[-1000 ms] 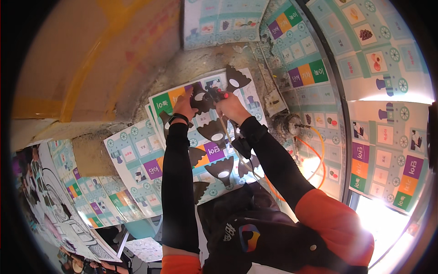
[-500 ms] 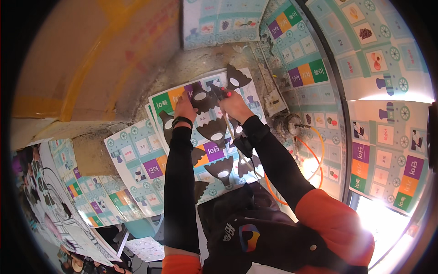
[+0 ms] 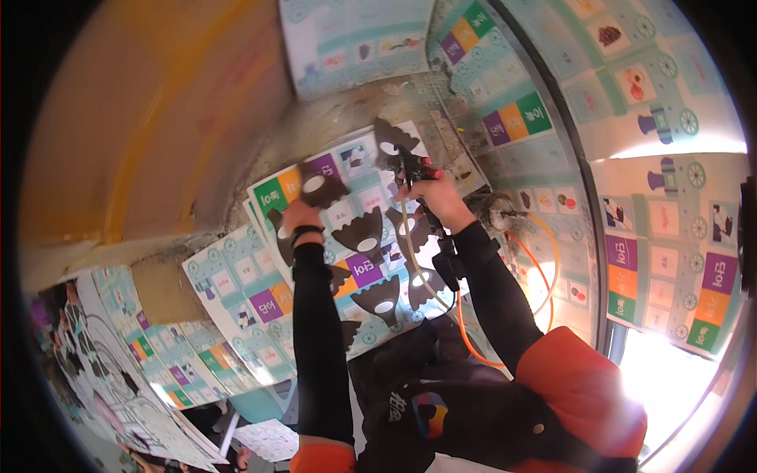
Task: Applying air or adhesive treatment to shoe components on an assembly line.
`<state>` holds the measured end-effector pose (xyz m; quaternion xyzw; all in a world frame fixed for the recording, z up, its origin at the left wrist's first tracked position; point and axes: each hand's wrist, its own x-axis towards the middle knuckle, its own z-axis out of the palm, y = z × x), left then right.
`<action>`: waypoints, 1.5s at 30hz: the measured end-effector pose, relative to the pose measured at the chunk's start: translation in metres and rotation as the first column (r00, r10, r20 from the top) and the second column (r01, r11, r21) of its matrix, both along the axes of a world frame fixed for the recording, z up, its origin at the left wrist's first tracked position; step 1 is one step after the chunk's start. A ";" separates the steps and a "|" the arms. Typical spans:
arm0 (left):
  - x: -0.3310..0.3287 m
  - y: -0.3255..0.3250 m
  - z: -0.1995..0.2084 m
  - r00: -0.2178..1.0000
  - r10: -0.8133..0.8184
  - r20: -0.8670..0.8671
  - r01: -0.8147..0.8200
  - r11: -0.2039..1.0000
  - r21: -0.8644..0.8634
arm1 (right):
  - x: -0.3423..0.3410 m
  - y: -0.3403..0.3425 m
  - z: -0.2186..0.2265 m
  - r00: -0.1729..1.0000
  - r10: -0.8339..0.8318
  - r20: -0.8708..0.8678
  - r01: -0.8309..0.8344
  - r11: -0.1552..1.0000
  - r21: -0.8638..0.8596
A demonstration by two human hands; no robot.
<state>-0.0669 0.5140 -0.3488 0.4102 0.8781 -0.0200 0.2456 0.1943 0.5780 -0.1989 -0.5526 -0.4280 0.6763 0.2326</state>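
My left hand (image 3: 298, 221) is closed on the edge of a dark brown scalloped piece with a white oval (image 3: 327, 189), above the printed sheet. My right hand (image 3: 440, 199) grips a black hand tool with red parts (image 3: 413, 167), apart from the left hand. A pale hose (image 3: 408, 236) hangs down from near the tool. The tool's tip is close to another scalloped piece (image 3: 386, 135) at the sheet's far edge. Several similar dark pieces, one of them a scalloped piece (image 3: 359, 235) in the middle, lie on the sheet (image 3: 371, 185). My fingertips are partly hidden.
A large brown cardboard surface (image 3: 173, 102) rises at the left. More printed sheets (image 3: 528, 118) line the right side beside a dark metal post (image 3: 579, 150). An orange hose (image 3: 465, 339) loops by my right arm. Bright light (image 3: 670, 378) enters at lower right.
My hands have moved apart: the left has gone left with the scalloped piece, the right has shifted right with the tool. The view has also moved slightly.
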 end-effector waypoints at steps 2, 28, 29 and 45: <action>0.014 0.005 0.013 0.933 -0.047 -0.357 0.088 0.991 0.099 | 0.035 0.010 0.005 0.999 -0.040 0.004 0.040 0.999 0.013; 0.084 0.155 0.030 0.632 -0.747 -0.205 0.754 0.654 -0.061 | 0.095 0.035 -0.006 0.997 0.050 -0.057 -0.055 0.994 -0.092; 0.083 0.147 0.027 0.737 -0.627 -0.253 0.670 0.727 0.148 | 0.091 0.036 -0.012 0.991 0.131 -0.010 -0.132 0.986 -0.104; 0.091 0.061 0.017 0.957 -0.243 0.160 0.192 0.941 0.278 | -0.013 0.072 -0.040 0.848 0.347 0.401 -0.412 0.907 0.088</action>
